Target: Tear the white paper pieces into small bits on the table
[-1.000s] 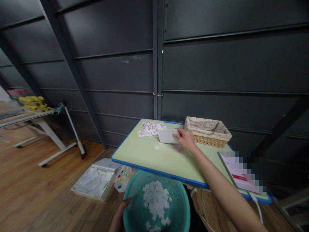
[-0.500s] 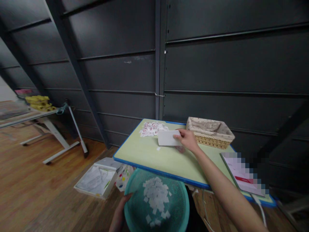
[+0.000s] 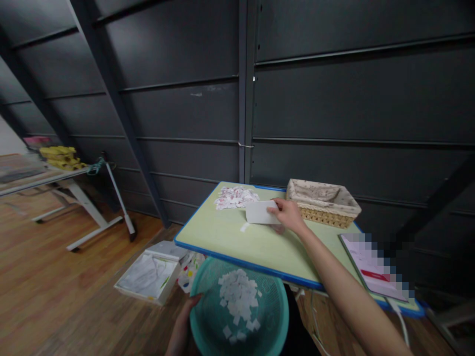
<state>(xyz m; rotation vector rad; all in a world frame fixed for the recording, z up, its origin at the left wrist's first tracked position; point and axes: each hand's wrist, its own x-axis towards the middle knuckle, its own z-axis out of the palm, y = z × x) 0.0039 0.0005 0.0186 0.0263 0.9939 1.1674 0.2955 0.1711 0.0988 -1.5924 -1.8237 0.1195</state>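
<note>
My right hand [image 3: 290, 214] grips a white rectangular card [image 3: 260, 212] by its right end, over the middle of the table [image 3: 208, 232]. Under the card's lower left corner lies a small white paper piece [image 3: 244, 227]. A reddish patch shows below my fingers; what it is I cannot make out. Beyond the card is a heap of white and pinkish paper scraps [image 3: 235, 197]. Below the table's front edge, my left hand [image 3: 190, 309] is closed on the left rim of a green mesh plastic basket [image 3: 208, 326]. Small white squares [image 3: 239, 299] lie in that basket.
A cloth-lined wicker basket [image 3: 326, 215] stands at the table's back right. In front of it lies a flat, partly pixelated pinkish thing [image 3: 371, 269] with a cable. On the floor at left is an open white box [image 3: 146, 277]. A dark panelled wall [image 3: 185, 113] rises behind.
The white card in my right hand has shifted slightly right, and more of the small paper piece at its lower left shows. The green basket has shifted very slightly left.
</note>
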